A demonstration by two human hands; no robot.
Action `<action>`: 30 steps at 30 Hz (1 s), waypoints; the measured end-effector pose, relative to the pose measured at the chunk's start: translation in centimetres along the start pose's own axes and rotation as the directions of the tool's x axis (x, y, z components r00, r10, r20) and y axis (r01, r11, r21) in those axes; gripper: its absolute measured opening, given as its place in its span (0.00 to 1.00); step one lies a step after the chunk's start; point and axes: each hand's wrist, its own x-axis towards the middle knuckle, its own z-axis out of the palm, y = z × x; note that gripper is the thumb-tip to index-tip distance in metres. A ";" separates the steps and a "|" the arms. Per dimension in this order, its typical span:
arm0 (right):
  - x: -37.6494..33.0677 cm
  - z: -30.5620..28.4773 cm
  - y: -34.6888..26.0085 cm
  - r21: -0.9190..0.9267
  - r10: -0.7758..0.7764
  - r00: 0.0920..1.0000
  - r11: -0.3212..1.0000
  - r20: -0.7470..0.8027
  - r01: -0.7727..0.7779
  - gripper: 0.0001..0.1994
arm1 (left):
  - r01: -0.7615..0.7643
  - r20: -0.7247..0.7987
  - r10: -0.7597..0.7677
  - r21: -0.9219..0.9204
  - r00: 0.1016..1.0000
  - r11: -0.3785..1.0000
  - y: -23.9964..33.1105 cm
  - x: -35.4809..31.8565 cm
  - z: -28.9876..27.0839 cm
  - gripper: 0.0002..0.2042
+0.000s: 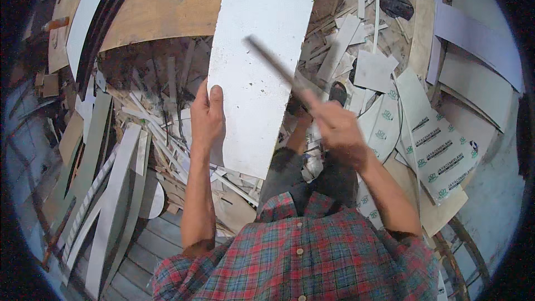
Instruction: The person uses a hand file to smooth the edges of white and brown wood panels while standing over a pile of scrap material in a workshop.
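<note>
A long white board (262, 39) with small dark specks and chips stretches away in front of me. My left hand (208, 112) grips its left edge, thumb on the top face and fingers around the side. In my right hand (341, 128), near the board's right edge, is a long narrow grey tool (273, 66), which looks like a file. Its far end points up and left over the board. Motion blurs both tool and hand, so I cannot tell whether the tool touches the surface.
Beyond on the left lies a brown wooden panel (167, 3). Offcuts and thin strips (161, 145) litter the floor on both sides. Long boards (111, 212) lean at the lower left. Printed white sheets (440, 150) and pale panels (479, 56) are at right. My foot (337, 92) is beside the board.
</note>
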 end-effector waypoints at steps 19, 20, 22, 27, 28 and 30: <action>-4.8 3.1 -2.0 0.203 0.193 0.950 0.948 0.247 -0.245 0.36 | -0.006 0.023 0.006 -0.012 1.000 1.000 0.5 -0.1 0.1 0.26; -5.4 1.9 -1.8 0.198 0.267 0.908 0.919 0.322 -0.341 0.36 | -0.001 0.024 0.001 -0.030 1.000 1.000 0.2 -0.2 0.1 0.25; -8.2 3.1 -3.1 0.222 0.197 0.936 0.938 0.292 -0.267 0.35 | 0.002 0.031 0.000 -0.066 1.000 0.998 0.0 -0.1 0.7 0.25; -8.9 4.6 -6.5 0.111 0.218 0.776 0.931 0.591 -0.347 0.30 | 0.039 0.127 -0.021 -0.145 0.992 0.989 0.7 0.7 0.3 0.25; -8.5 4.0 -6.9 0.122 0.223 0.753 0.920 0.619 -0.372 0.29 | 0.030 0.154 -0.003 -0.169 0.988 0.985 0.7 1.0 0.0 0.25; -8.5 1.5 -6.4 0.116 0.180 0.716 0.932 0.675 -0.343 0.30 | 0.086 0.166 -0.093 0.049 0.982 0.995 0.9 0.6 -0.8 0.24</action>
